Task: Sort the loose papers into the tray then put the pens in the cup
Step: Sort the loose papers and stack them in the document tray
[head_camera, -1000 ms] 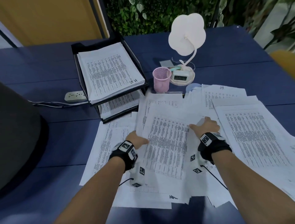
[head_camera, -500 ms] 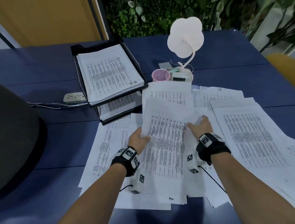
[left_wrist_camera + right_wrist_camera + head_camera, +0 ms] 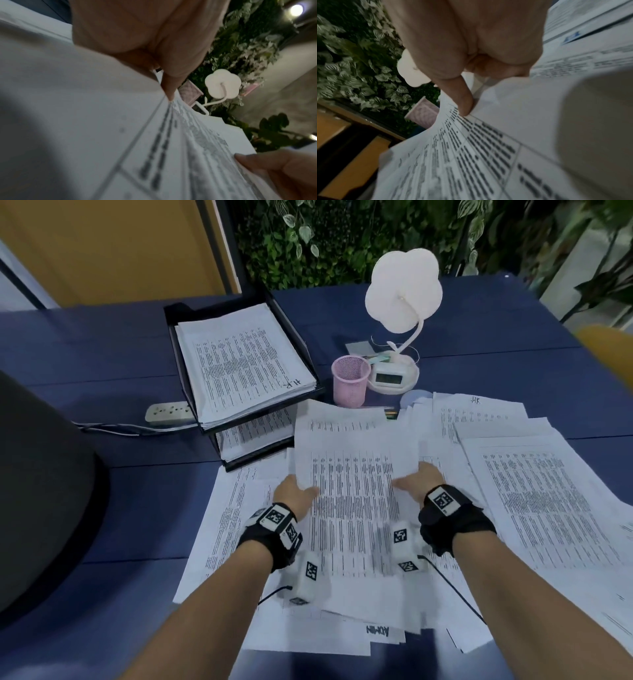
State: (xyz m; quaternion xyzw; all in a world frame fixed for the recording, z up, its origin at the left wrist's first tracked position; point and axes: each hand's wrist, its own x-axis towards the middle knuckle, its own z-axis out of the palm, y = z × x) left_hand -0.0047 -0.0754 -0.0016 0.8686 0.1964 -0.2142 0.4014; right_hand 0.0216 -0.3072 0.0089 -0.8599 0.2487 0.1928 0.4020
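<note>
Loose papers (image 3: 534, 501) spread over near and right part of blue table (image 3: 102, 354) | black two-level tray (image 3: 239, 313) far left, printed stack on top level | lifted sheet (image 3: 349, 474) in middle, left hand (image 3: 294, 494) pinches its left edge, right hand (image 3: 416, 481) pinches its right edge | pink mesh cup (image 3: 350, 380) just behind sheet

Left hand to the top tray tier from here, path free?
Probably yes. The left hand pinches the lifted sheet at its left edge, and the tray sits ahead and to its left with only flat papers between. The top tier is open above, though already stacked.
</note>
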